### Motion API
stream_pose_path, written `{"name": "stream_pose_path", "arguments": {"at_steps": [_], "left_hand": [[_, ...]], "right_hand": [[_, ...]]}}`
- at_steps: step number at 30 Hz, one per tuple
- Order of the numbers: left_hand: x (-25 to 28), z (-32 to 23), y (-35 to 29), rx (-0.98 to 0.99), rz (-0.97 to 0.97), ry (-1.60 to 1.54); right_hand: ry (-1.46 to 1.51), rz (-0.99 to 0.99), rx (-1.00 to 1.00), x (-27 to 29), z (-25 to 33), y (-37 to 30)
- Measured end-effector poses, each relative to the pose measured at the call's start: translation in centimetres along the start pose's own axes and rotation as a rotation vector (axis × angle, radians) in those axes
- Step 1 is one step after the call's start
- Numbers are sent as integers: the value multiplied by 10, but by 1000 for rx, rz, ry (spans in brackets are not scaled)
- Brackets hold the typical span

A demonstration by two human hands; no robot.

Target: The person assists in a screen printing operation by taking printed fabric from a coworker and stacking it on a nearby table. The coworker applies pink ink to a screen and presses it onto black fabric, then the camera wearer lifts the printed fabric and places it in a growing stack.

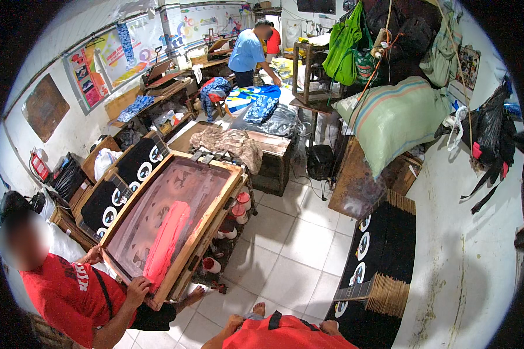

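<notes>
At the lower edge, my left hand (pixel 234 322) rests low beside the front of my red shirt (pixel 279 334). My right hand (pixel 330 327) is on the other side of the shirt, close to a long black printed cloth (pixel 372 256). Both hands are small here and their fingers are not clear; I see no object in either. To my left, a co-worker in a red shirt (pixel 70 296) grips the near end of a tilted wooden screen-printing frame (pixel 239 174). A thick band of red ink (pixel 167 241) lies along its mesh.
Red-stained ink pots (pixel 212 266) stand beneath the frame. Black cloths with round white prints (pixel 133 168) lie behind it. A stuffed pale green sack (pixel 399 116) leans at the right. Farther back, a person in light blue (pixel 248 52) bends over a table with blue fabric (pixel 262 107).
</notes>
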State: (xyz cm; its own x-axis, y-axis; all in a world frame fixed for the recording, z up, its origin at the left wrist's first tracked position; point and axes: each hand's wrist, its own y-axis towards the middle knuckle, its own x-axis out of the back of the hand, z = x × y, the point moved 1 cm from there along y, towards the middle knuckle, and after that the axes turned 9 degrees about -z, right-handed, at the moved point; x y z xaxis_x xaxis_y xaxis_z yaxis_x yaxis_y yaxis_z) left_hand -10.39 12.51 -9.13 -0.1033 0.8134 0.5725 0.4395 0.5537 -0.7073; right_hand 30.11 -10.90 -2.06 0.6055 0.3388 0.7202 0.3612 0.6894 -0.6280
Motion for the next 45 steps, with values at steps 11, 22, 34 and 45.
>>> {"name": "stream_pose_path", "arguments": {"at_steps": [11, 22, 34, 45], "left_hand": [[44, 36, -46, 503, -905, -990], [256, 150, -129, 902, -1516, -1734], [304, 92, -217, 391, -1314, -1605], [281, 66, -288, 472, -1775, -1326]], "right_hand": [[739, 6, -2, 3, 1, 13], [614, 192, 216, 62, 363, 152], [1912, 825, 85, 108, 656, 224], [1955, 611, 74, 151, 453, 79]]}}
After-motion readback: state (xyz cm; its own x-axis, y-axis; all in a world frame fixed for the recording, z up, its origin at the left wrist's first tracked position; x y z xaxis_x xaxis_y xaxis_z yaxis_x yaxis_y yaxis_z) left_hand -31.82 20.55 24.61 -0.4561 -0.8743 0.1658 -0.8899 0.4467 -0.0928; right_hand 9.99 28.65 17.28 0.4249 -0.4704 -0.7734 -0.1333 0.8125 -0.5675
